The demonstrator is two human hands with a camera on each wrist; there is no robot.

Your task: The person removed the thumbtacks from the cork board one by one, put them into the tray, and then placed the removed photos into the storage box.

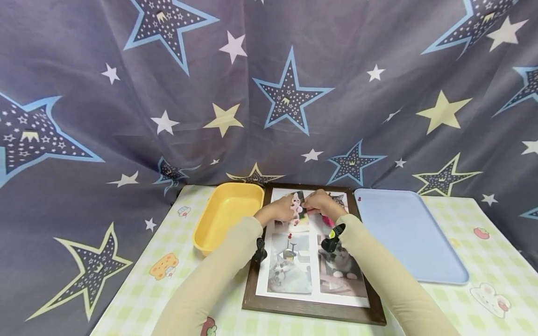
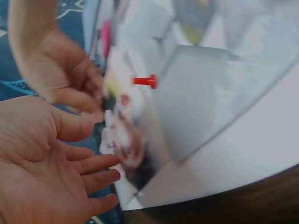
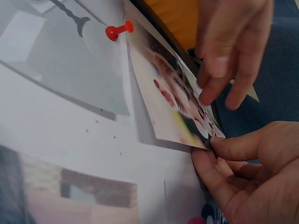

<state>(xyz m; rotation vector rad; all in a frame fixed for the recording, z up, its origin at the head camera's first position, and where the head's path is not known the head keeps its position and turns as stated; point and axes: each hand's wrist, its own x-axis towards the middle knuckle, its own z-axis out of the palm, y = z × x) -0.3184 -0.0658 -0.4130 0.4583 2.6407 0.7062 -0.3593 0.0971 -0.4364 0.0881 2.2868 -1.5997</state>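
A cat photo (image 3: 170, 93) lies on the white board of a brown-framed picture board (image 1: 315, 315), one edge lifted in the right wrist view. My right hand (image 3: 257, 170) pinches that photo's corner between thumb and fingers. Opposite it, my left hand (image 2: 51, 158) is at the photo's edge with its fingers loosely extended, gripping nothing. A red push pin (image 2: 145, 81) stands in the board near the photo's lower edge. Below are another cat photo (image 1: 290, 273) and, to its right, a grey-and-white cat photo (image 1: 342, 284). The right hand and forearm partly cover the upper right photo.
To the left of the board stands a yellow bin (image 1: 229, 224). A pale blue tray (image 1: 409, 238) lies on its right, with a red pin (image 1: 359, 199) at its upper left corner. A checked cloth (image 1: 138, 298) covers the table, and a star-patterned curtain (image 1: 269, 149) hangs behind.
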